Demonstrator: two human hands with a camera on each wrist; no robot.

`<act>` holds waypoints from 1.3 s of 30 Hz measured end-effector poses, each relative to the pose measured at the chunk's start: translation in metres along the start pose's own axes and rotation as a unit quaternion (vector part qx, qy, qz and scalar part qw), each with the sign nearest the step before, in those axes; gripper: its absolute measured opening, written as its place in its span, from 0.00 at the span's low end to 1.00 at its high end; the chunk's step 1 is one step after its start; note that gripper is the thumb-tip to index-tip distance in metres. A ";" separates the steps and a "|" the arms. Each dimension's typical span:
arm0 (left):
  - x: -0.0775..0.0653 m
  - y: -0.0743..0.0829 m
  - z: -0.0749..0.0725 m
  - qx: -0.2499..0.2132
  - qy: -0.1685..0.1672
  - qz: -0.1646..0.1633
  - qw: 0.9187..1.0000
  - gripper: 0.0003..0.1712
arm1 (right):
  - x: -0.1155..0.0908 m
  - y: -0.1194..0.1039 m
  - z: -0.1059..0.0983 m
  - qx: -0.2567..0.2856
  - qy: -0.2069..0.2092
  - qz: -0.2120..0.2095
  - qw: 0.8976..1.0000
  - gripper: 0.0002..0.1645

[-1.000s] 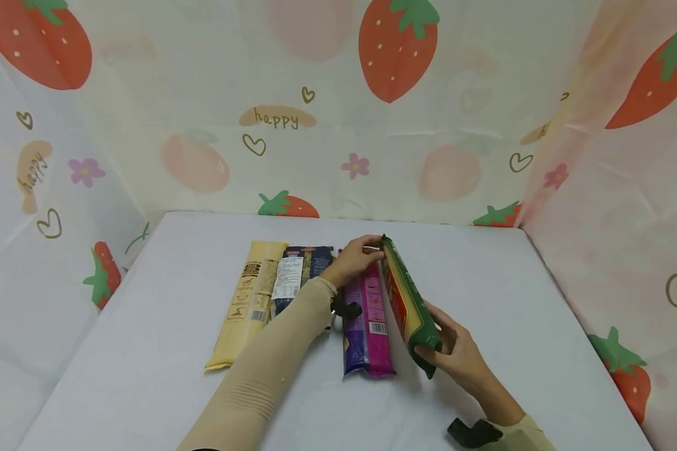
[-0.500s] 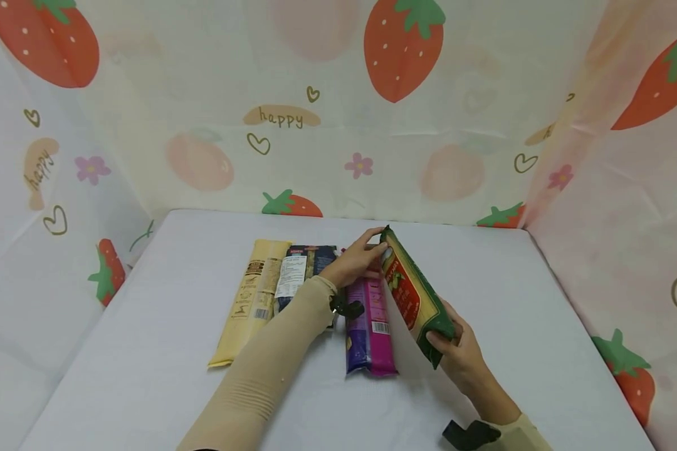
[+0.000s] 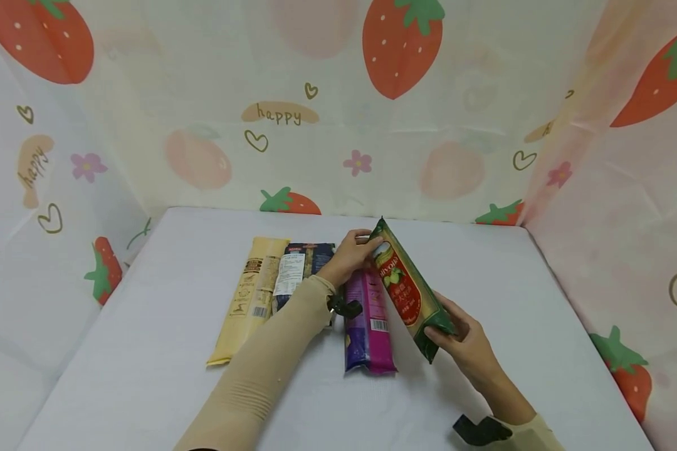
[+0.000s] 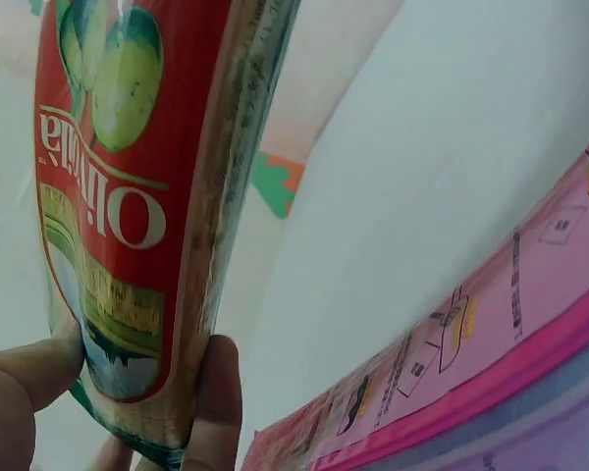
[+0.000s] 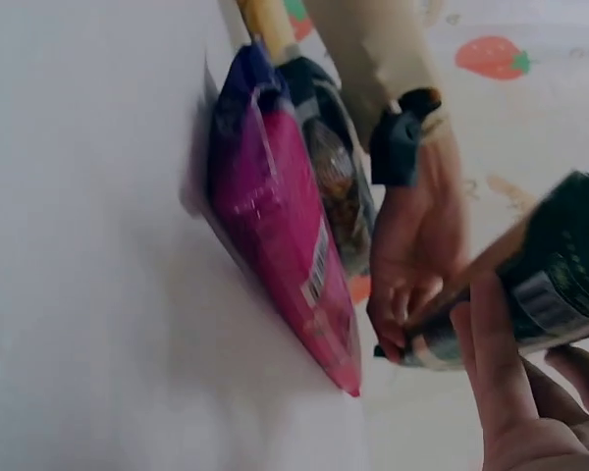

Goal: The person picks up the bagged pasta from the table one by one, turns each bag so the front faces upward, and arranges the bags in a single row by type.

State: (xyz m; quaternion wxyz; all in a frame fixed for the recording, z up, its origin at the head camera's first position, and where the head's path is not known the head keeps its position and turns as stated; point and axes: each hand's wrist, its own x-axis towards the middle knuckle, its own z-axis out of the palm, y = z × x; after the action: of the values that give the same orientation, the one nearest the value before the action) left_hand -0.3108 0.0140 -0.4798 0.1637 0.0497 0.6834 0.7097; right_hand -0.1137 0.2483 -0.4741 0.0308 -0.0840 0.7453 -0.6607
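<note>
A long green and gold pasta packet [image 3: 407, 289] with a red label is held at a slant above the white table. My left hand [image 3: 346, 258] pinches its far upper end; in the left wrist view the thumb lies on one side of the packet [image 4: 128, 196] and the fingers on the other. My right hand [image 3: 474, 351] grips the near lower end, thumb in front, fingers mostly hidden behind. Below the left hand lies a pink and purple packet [image 3: 367, 332], its far end partly covered by that hand.
Left of the purple packet lie a dark blue packet [image 3: 291, 272] with a white label and a long yellow packet [image 3: 248, 307]. My left sleeve crosses in front of the blue one. Strawberry-printed cloth [image 3: 203, 94] walls the table at the back and sides.
The pasta packet has been raised a little and turned so that its red front label faces up toward the head view. Both hands stay on its ends. The other packets have not moved.
</note>
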 end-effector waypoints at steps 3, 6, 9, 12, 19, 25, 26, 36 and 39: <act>-0.001 0.000 -0.002 0.019 0.009 0.008 1.000 0.36 | 0.001 -0.001 -0.003 -0.021 -0.010 -0.004 1.000 0.41; -0.003 0.001 -0.005 0.041 0.009 0.023 0.999 0.35 | 0.001 -0.002 -0.003 -0.038 -0.017 -0.003 0.999 0.41; -0.005 0.003 -0.008 0.051 -0.008 0.026 0.998 0.35 | 0.002 -0.001 -0.003 -0.045 -0.023 0.002 0.999 0.42; -0.005 0.004 -0.012 0.042 -0.039 0.013 0.998 0.36 | 0.000 0.000 -0.003 -0.046 -0.020 0.008 0.999 0.42; -0.004 0.011 -0.025 -0.032 -0.104 -0.034 0.993 0.38 | -0.005 0.005 0.000 0.013 -0.016 0.027 0.999 0.43; -0.006 0.018 -0.032 -0.035 -0.119 -0.039 0.992 0.40 | -0.005 0.009 0.002 0.043 -0.020 0.020 0.999 0.42; -0.007 0.018 -0.033 -0.032 -0.119 -0.035 0.992 0.40 | -0.004 0.009 0.002 0.034 -0.020 0.013 0.999 0.41; -0.011 0.019 -0.030 -0.021 -0.059 0.018 0.998 0.40 | -0.002 0.009 -0.002 -0.065 -0.005 -0.029 0.997 0.45; -0.013 0.017 -0.028 -0.002 -0.035 0.031 0.999 0.37 | -0.002 0.010 0.000 -0.052 -0.009 -0.010 0.999 0.46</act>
State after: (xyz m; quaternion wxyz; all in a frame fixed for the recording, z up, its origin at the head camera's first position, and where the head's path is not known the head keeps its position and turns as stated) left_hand -0.3091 -0.0166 -0.4627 0.1655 0.0958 0.6739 0.7137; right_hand -0.1125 0.2502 -0.4840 0.0263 -0.0994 0.7772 -0.6207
